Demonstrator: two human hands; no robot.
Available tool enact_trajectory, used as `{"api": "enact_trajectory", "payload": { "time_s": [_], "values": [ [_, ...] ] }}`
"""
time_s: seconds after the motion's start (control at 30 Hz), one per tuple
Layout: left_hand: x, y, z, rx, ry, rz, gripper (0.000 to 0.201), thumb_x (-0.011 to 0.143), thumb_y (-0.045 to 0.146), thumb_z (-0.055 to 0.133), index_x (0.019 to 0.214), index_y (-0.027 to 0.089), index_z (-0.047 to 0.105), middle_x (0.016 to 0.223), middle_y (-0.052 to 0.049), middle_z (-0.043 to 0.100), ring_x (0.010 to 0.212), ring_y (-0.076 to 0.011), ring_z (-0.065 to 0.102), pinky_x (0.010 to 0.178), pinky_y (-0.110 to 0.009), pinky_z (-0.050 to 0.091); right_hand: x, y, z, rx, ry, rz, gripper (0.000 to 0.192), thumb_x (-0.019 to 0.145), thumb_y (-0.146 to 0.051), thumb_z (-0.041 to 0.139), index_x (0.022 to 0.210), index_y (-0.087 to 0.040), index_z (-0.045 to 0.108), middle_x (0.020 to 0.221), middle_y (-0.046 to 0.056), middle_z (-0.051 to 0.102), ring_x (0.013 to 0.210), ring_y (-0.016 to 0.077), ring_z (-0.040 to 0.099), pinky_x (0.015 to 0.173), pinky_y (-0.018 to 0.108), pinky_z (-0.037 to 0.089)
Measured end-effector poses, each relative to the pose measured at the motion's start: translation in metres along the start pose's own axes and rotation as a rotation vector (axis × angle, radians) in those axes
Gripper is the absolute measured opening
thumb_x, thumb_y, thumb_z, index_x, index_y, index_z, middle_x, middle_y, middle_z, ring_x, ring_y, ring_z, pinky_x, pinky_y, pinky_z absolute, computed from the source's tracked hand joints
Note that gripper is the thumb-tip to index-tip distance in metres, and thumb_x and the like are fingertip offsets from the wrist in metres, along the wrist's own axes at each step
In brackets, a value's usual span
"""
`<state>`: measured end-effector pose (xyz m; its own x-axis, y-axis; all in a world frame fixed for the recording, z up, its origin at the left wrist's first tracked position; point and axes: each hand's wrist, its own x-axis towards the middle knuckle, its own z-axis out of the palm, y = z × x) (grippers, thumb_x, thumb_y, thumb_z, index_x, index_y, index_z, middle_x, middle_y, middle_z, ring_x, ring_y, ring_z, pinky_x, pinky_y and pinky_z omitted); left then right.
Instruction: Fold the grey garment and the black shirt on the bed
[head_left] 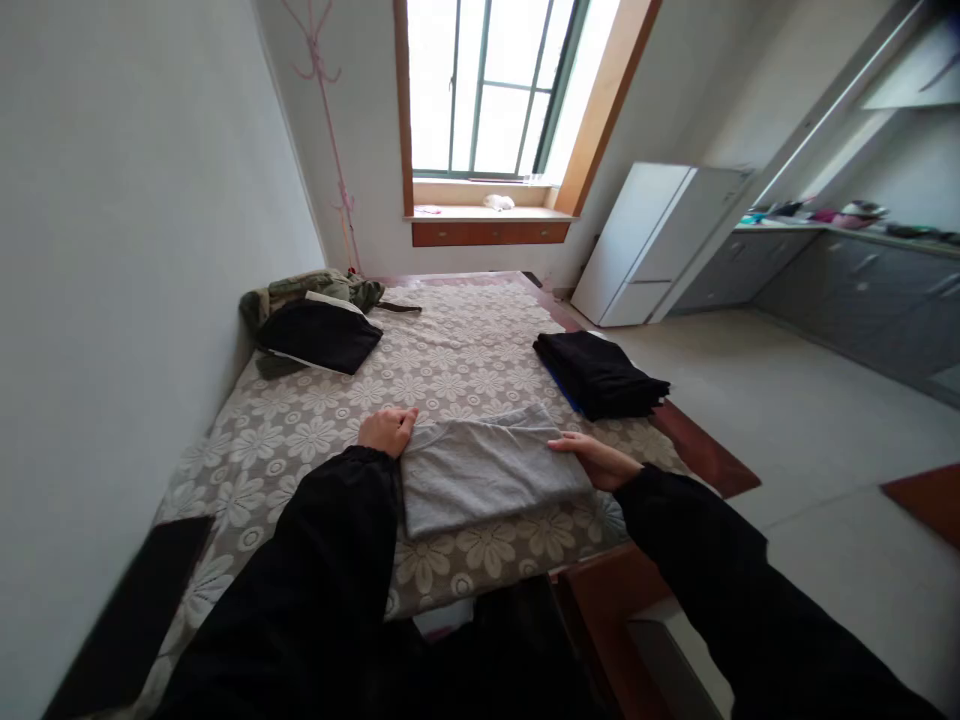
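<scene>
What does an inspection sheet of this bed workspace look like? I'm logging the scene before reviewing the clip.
Surface: bed under a beige flower-patterned cover, against the left wall.
Job's things: folded grey garment lying flat near the bed's front edge.
Clutter: stack of folded dark clothes at the right edge; black pillow and green bundle at the far left corner.
Grippers: left hand rests at the garment's left edge; right hand lies flat on its right edge.
Cables: nothing seen.
Surroundings: window with wooden sill, white fridge, grey kitchen cabinets, pink coat stand.
</scene>
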<state>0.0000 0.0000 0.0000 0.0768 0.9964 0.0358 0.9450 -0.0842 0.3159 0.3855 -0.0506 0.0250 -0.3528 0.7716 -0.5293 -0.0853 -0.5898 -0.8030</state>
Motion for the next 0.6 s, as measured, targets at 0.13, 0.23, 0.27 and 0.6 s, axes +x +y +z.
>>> {"api": "enact_trajectory", "payload": {
  "time_s": [0.13,0.23,0.27,0.6],
  "values": [
    [-0.001,0.002,-0.001,0.000,-0.003,-0.003,0.056,0.103,0.052,0.029,0.085,0.026,0.076,0.104,-0.006,0.076,0.097,-0.0238,0.068,0.078,-0.031,0.045,0.000,-0.010,0.003,-0.007,-0.021,0.007,0.043,0.074,-0.012,0.076,0.115,-0.020,0.064,0.099,0.004,0.077,0.077,0.0164,0.074,0.071,0.026,0.061],
    [-0.001,0.003,-0.002,-0.002,-0.005,-0.011,0.057,0.103,0.052,0.028,0.086,0.025,0.075,0.104,-0.007,0.076,0.097,-0.0249,0.068,0.078,-0.033,0.046,-0.003,-0.020,0.012,-0.043,-0.028,-0.038,0.051,0.069,-0.008,0.075,0.117,-0.021,0.062,0.100,0.004,0.077,0.077,0.0162,0.074,0.073,0.025,0.060],
    [-0.002,0.003,-0.003,-0.004,-0.006,-0.014,0.057,0.103,0.052,0.027,0.086,0.025,0.075,0.103,-0.008,0.076,0.097,-0.0251,0.068,0.079,-0.033,0.046,-0.005,-0.025,0.015,-0.058,-0.028,-0.054,0.052,0.068,-0.008,0.074,0.117,-0.021,0.062,0.101,0.004,0.077,0.077,0.0163,0.074,0.072,0.025,0.060],
    [-0.003,0.005,-0.002,-0.078,-0.021,-0.014,0.045,0.103,0.049,0.030,0.109,0.026,0.069,0.099,-0.007,0.075,0.097,-0.0249,0.070,0.079,-0.032,0.045,-0.031,-0.137,0.057,-0.212,0.089,-0.213,0.042,0.070,-0.011,0.073,0.111,-0.018,0.068,0.098,0.008,0.077,0.075,0.0240,0.074,0.066,0.034,0.062]
  ]
}}
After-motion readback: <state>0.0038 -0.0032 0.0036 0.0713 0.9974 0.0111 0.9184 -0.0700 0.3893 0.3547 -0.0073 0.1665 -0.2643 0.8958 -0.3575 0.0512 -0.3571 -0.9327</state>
